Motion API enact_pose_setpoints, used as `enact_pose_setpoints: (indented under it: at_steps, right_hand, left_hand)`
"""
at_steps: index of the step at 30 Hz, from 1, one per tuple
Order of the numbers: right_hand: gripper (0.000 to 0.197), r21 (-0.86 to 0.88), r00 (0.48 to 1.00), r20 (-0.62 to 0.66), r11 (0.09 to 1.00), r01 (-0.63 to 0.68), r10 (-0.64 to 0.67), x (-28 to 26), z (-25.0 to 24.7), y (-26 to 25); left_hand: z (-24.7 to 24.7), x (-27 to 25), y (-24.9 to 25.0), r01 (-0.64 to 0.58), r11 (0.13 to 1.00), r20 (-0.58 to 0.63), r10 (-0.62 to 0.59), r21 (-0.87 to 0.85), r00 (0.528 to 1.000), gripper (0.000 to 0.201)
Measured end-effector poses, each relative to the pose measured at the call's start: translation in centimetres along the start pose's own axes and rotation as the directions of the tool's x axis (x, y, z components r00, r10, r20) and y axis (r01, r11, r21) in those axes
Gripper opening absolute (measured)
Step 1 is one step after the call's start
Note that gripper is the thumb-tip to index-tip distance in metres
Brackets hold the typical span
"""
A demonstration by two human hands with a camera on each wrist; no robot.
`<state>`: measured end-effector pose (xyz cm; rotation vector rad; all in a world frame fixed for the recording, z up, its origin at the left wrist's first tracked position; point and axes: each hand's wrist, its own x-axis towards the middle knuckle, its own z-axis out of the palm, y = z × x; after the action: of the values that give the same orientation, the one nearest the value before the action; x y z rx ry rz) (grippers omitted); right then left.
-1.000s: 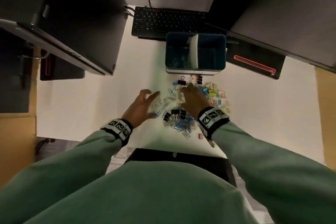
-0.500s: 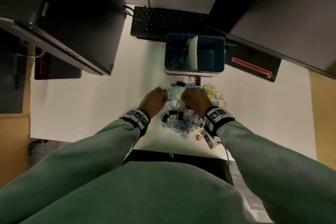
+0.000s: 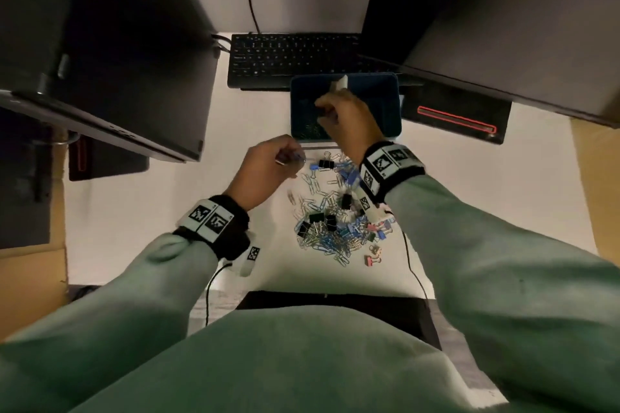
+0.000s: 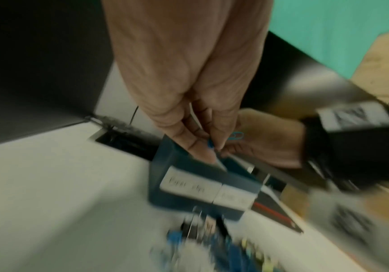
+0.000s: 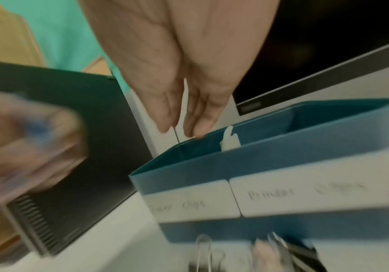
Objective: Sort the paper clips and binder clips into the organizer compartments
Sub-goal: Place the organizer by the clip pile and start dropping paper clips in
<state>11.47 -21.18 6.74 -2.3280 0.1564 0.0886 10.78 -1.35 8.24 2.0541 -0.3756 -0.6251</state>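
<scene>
Head view: right hand (image 3: 349,117) grip loosened over organizer (image 3: 391,117), left hand (image 3: 265,171) pinching paper clips (image 3: 295,157).

Clip pile (image 3: 330,218) before blue organizer (image 3: 391,100)

Organizer (image 3: 392,117) on counter (image 3: 141,211), just in front of keyboard (image 3: 288,57). Divider (image 3: 340,82) splits it into left and right compartments. Clip pile (image 3: 332,221) on counter in front of organizer. Right hand (image 3: 349,117) over left compartment. Left hand (image 3: 265,171) left of pile, short of organizer.
</scene>
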Motion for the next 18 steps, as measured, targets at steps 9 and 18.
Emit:
enact_pose_setpoints:
  at_steps: [9, 18]
  right_hand:
    - [0.018, -0.391, 0.930, 0.365, 0.914, 0.110, 0.044, -11.3, 4.3, 6.5]
    - [0.034, -0.419, 0.962, 0.271, 0.902, 0.103, 0.017, -12.0, 3.1, 6.0]
  left_hand:
    - [0.7, 7.2, 2.1, -0.111, 0.952, -0.101, 0.145, 0.284, 0.984, 0.024]
    - [3.3, -1.6, -7.4, -0.092, 0.865, 0.254, -0.042, 0.493, 0.966, 0.072]
